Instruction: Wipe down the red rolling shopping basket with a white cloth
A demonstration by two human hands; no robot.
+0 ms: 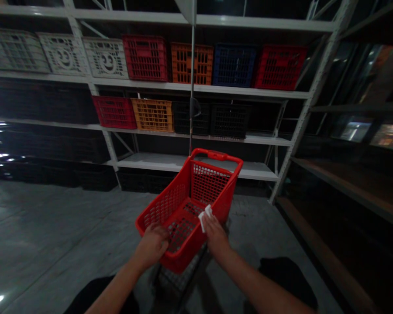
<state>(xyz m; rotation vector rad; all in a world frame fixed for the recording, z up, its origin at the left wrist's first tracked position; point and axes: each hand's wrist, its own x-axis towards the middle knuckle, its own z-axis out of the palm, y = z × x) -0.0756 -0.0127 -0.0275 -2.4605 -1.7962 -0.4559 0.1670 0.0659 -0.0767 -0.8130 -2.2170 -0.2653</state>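
A red plastic shopping cart (180,261) stands before me, its handle bar (218,155) on the far side. Mesh panels form its walls and floor, and nothing lies in the basket. My left hand (153,245) is closed over the cart's near left rim, the fingers curled inside. Against the right rim, my right hand (214,233) presses a folded white cloth or tissue (205,214) under its fingers. Part of that white piece is hidden by the hand. Below the basket, the dark undercarriage shows only in part.
Behind the cart rises a white metal shelving rack (183,87) with red, orange, blue, white and black crates. A red crate (114,112) and a yellow crate (153,115) sit on its middle level. Another dark shelf unit (350,183) runs along the right. The floor is grey concrete.
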